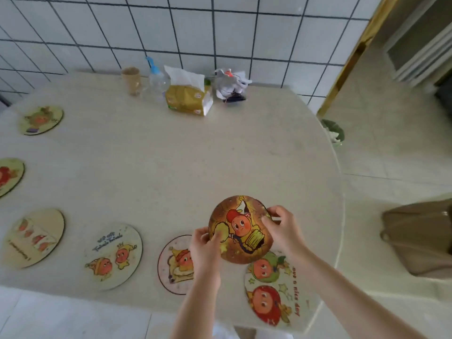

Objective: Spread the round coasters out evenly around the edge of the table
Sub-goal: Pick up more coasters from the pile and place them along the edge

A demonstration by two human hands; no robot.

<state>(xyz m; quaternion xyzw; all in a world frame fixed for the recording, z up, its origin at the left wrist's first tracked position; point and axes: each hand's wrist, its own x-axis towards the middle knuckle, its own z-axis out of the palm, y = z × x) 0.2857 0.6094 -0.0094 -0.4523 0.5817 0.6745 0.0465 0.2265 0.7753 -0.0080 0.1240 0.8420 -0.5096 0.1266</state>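
i hold a brown round coaster (241, 228) above the pale surface (171, 167) with both hands – my left hand (205, 250) pinches its rim at about seven o'clock, thumb on the printed face, and my right hand (283, 228) grips the rim at about three o'clock, fingers curled over the edge. the disc is tilted toward me and clear of the surface.

six more coasters already lie flat along the surface's edge: one just under my right forearm at five o'clock (274, 289), one partly hidden behind my left wrist at six (175, 264), another at seven (113, 256), then three curving up the left side at eight (34, 241), nine (9, 176) and ten (41, 119). the right rim, from two to four o'clock, is bare – by my judgement the next spot to fill.

a tissue pack (188, 99), a clear bottle (157, 78), a cup (132, 80) and a crumpled bag (231, 85) stand at twelve, against the tiled wall.

the coaster looks thin, stiff and light; a rim pinch seems enough, and it should slide easily once laid flat.
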